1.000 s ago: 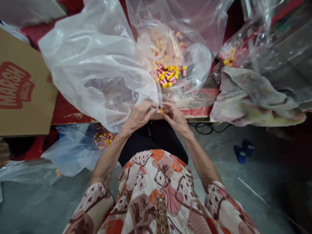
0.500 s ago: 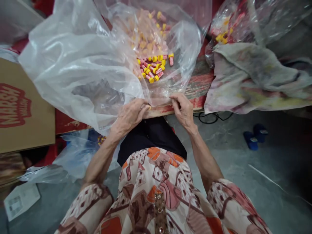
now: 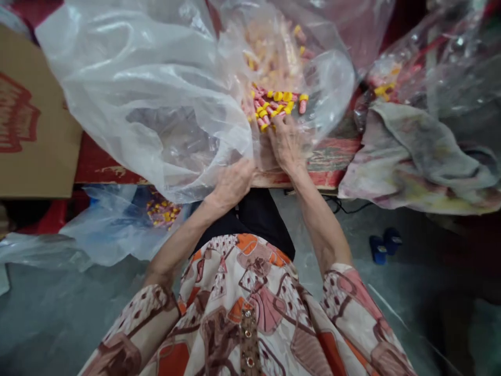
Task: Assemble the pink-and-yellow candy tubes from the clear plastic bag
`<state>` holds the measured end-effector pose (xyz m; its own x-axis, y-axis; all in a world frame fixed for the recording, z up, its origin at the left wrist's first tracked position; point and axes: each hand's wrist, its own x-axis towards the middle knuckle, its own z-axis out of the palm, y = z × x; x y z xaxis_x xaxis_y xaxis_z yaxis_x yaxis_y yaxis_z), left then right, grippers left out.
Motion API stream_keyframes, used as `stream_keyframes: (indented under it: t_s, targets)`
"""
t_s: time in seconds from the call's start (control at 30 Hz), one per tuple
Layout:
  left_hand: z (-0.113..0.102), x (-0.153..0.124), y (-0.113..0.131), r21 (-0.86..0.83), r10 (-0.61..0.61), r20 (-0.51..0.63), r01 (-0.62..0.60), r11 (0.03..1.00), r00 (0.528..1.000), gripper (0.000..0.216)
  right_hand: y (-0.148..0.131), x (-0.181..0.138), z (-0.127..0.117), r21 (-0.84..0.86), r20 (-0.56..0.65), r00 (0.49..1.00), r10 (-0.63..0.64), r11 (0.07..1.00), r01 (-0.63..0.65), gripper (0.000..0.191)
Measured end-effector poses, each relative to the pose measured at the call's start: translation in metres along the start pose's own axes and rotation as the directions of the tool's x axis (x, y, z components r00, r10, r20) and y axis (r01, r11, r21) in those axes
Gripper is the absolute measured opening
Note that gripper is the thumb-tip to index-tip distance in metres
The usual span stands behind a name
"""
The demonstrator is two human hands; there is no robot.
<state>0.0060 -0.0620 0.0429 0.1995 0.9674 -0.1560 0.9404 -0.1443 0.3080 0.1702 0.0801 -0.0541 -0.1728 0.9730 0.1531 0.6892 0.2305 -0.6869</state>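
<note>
A heap of small pink pieces with yellow caps lies inside a big clear plastic bag on a worn red table. My right hand reaches into the bag, fingertips at the near edge of the heap; the plastic blurs the fingers. My left hand rests at the table's front edge under the bag's lip, fingers curled, whatever is in them hidden.
A brown cardboard box with red print stands at the left. A bluish bag with more pink and yellow pieces hangs below the table. A stained cloth and more clear bags lie at the right. Blue slippers sit on the concrete floor.
My right hand has left the table's edge and gone forward into the bag to the heap. My left hand has stayed at the edge. The camera view shifted slightly.
</note>
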Motion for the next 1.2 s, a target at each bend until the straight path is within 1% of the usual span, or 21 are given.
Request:
stream_keyframes:
  t_s: [0.07,0.2,0.3,0.37,0.43,0.47,0.5,0.53,0.57,0.6,0.63,0.7,0.77,0.8,0.87,0.93,1.0,1.07,1.1,1.13,1.2]
  targets:
    - [0.002,-0.004,0.014,0.042,0.002,0.028,-0.004,0.999,1.0,0.015,0.007,0.0,-0.004,0.036,-0.022,0.999,-0.048,0.998,0.049,0.02]
    - [0.013,-0.003,0.027,0.022,0.033,-0.104,-0.031,0.999,0.994,0.025,0.015,-0.023,-0.021,0.069,-0.112,0.982,-0.153,0.984,0.161,0.018]
    - [0.026,0.002,0.022,-0.025,0.081,-0.071,-0.083,0.996,0.994,0.018,0.01,-0.054,-0.031,0.089,-0.192,0.966,-0.175,0.977,0.195,0.022]
    - [0.029,-0.006,0.011,-0.095,0.145,-0.077,-0.152,0.984,0.986,0.017,0.002,-0.076,-0.032,0.08,-0.226,0.958,-0.175,0.977,0.198,0.024]
    - [0.027,-0.032,-0.006,-0.192,0.156,-0.209,-0.196,0.961,0.966,0.02,-0.005,-0.093,-0.027,0.046,-0.265,0.947,-0.183,0.978,0.202,0.027]
    - [0.025,-0.052,-0.017,-0.23,0.111,-0.314,-0.189,0.955,0.943,0.022,-0.008,-0.1,-0.022,0.022,-0.275,0.942,-0.194,0.978,0.207,0.028]
    - [0.024,-0.076,-0.031,-0.256,0.041,-0.427,-0.164,0.953,0.903,0.024,-0.01,-0.104,-0.017,-0.004,-0.273,0.939,-0.208,0.977,0.215,0.029]
    - [0.024,-0.103,-0.047,-0.267,-0.073,-0.526,-0.083,0.96,0.847,0.025,-0.011,-0.107,-0.011,-0.027,-0.256,0.94,-0.224,0.974,0.224,0.03]
    - [0.026,-0.13,-0.065,-0.267,-0.197,-0.606,0.036,0.963,0.771,0.025,-0.012,-0.109,-0.006,-0.045,-0.231,0.944,-0.236,0.972,0.232,0.03]
    - [0.028,-0.158,-0.084,-0.275,-0.313,-0.637,0.172,0.946,0.704,0.025,-0.011,-0.109,-0.001,-0.055,-0.2,0.95,-0.239,0.971,0.233,0.03]
    - [0.032,-0.183,-0.102,-0.283,-0.415,-0.63,0.303,0.91,0.656,0.027,-0.011,-0.11,0.002,-0.055,-0.176,0.956,-0.233,0.972,0.227,0.03]
    - [0.039,-0.219,-0.133,-0.259,-0.534,-0.543,0.475,0.841,0.649,0.03,-0.009,-0.109,0.006,-0.033,-0.158,0.966,-0.204,0.979,0.202,0.03]
    - [0.042,-0.229,-0.148,-0.237,-0.582,-0.521,0.549,0.801,0.625,0.032,-0.008,-0.109,0.006,0.007,-0.147,0.974,-0.171,0.985,0.174,0.031]
    - [0.041,-0.224,-0.15,-0.243,-0.581,-0.545,0.549,0.8,0.605,0.032,-0.007,-0.109,0.005,0.026,-0.141,0.978,-0.157,0.986,0.162,0.032]
    - [0.036,-0.193,-0.147,-0.281,-0.545,-0.608,0.485,0.828,0.578,0.033,-0.006,-0.11,0.004,0.049,-0.139,0.981,-0.136,0.988,0.144,0.033]
    - [0.027,-0.143,-0.144,-0.315,-0.49,-0.643,0.381,0.869,0.588,0.033,-0.005,-0.11,0.003,0.082,-0.17,0.978,-0.118,0.988,0.133,0.035]
    - [0.021,-0.088,-0.148,-0.343,-0.466,-0.658,0.315,0.885,0.592,0.038,-0.006,-0.113,0.003,0.134,-0.229,0.97,-0.082,0.984,0.115,0.041]
    - [0.019,-0.042,-0.159,-0.408,-0.499,-0.632,0.293,0.864,0.592,0.04,-0.008,-0.119,0.001,0.181,-0.294,0.956,-0.026,0.98,0.082,0.048]
    - [0.02,-0.025,-0.166,-0.453,-0.528,-0.597,0.289,0.843,0.604,0.037,-0.009,-0.123,0.0,0.19,-0.327,0.945,-0.005,0.979,0.071,0.05]
    - [0.021,-0.012,-0.174,-0.494,-0.552,-0.556,0.288,0.821,0.621,0.033,-0.01,-0.127,-0.002,0.187,-0.36,0.933,0.003,0.98,0.07,0.051]
    - [0.022,-0.001,-0.185,-0.537,-0.569,-0.499,0.282,0.795,0.654,0.025,-0.014,-0.137,-0.004,0.164,-0.414,0.91,-0.026,0.981,0.102,0.049]
